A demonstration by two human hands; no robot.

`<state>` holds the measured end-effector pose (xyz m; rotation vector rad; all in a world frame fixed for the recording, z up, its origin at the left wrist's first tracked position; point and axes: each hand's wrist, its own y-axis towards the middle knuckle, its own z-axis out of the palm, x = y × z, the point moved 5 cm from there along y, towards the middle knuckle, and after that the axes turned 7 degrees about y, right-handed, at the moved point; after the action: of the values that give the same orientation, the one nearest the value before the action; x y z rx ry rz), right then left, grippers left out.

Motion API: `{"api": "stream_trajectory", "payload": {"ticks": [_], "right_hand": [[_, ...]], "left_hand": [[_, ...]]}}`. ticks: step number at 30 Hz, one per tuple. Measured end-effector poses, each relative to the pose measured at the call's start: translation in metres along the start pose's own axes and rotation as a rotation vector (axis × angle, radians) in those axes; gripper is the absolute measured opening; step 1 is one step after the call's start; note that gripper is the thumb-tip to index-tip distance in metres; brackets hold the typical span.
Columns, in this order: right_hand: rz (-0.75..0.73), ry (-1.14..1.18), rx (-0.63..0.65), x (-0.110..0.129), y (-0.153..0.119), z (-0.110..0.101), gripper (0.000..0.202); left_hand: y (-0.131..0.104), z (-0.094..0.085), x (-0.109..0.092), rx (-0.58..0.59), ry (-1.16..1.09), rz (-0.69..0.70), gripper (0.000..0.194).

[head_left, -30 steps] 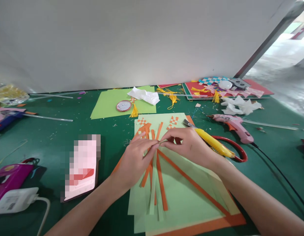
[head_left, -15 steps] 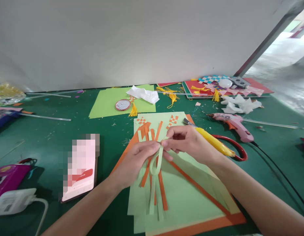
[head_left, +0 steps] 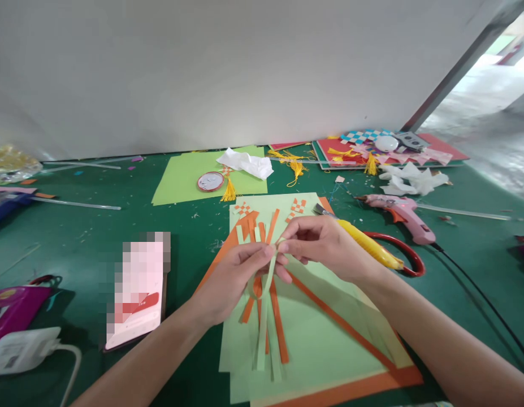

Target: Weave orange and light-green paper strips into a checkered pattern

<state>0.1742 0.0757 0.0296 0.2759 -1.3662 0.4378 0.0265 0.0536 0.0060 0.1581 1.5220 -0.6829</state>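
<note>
Above the middle of the stacked pale green sheets [head_left: 325, 339], a bent light green strip [head_left: 269, 277] hangs in a loop from the fingertips of both hands. The left hand [head_left: 240, 268] pinches its upper end between thumb and forefinger, with its other fingers largely hidden. Almost touching it, the right hand [head_left: 316, 249] pinches the same end, thumb against forefinger, the lower fingers loosely curled beneath. Under the hands lie loose orange strips [head_left: 279, 325] and flat green strips [head_left: 262, 345], fanned out lengthwise, while one long orange strip [head_left: 338, 319] slants off toward the near right corner. Small orange-and-white checkered pieces [head_left: 298, 206] sit at the sheets' far edge. Just right of the sheets are a yellow-handled tool [head_left: 369, 244], a curved red handle [head_left: 414, 254] and, farther out, a pink glue gun [head_left: 403, 215]. Beyond the sheets, a brighter green sheet [head_left: 172, 181] carries a round red-rimmed disc [head_left: 211, 181], a yellow tassel [head_left: 229, 191] and a crumpled white tissue [head_left: 247, 163]. To the left, a phone [head_left: 138, 299] with its screen lit lies on the green table [head_left: 79, 237], near a white charger [head_left: 26, 350] and its cable.
</note>
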Motion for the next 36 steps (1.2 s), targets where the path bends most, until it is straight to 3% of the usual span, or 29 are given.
{"api": "stream_trajectory", "payload": {"ticks": [12, 36], "right_hand": [[-0.046, -0.06, 0.01, -0.003, -0.002, 0.0, 0.01], [-0.01, 0.081, 0.084, 0.001, -0.002, 0.01, 0.016]], "left_hand": [[0.001, 0.002, -0.001, 0.018, 0.017, -0.008, 0.032], [0.002, 0.006, -0.002, 0.008, -0.119, 0.009, 0.027]]}}
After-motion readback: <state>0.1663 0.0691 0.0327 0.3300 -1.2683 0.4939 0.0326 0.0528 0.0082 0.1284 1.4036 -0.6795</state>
